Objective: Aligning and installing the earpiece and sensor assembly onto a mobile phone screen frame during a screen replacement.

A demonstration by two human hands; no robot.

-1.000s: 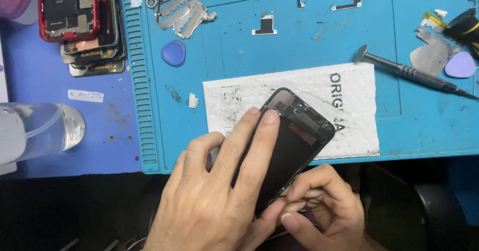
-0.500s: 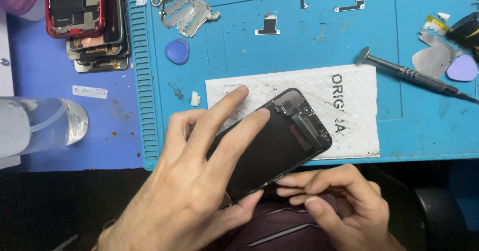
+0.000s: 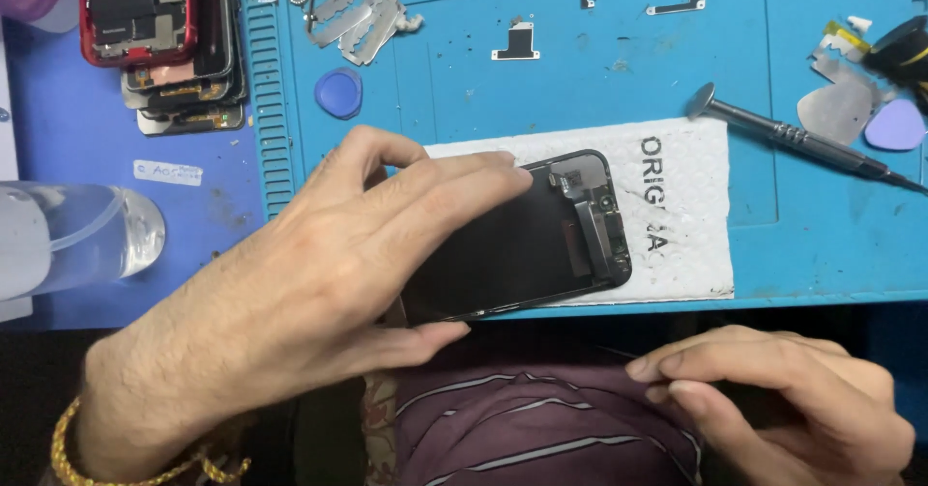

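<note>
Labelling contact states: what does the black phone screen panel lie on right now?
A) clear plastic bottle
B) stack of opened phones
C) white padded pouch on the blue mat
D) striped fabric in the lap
C: the black phone screen panel rests on the white padded pouch on the blue work mat, with the left hand holding it from the near end.

Left hand (image 3: 319,273) lies flat with fingers spread long, thumb tucked underneath; right hand (image 3: 783,399) sits low near the lap, fingertips (image 3: 650,370) pinched together
</note>
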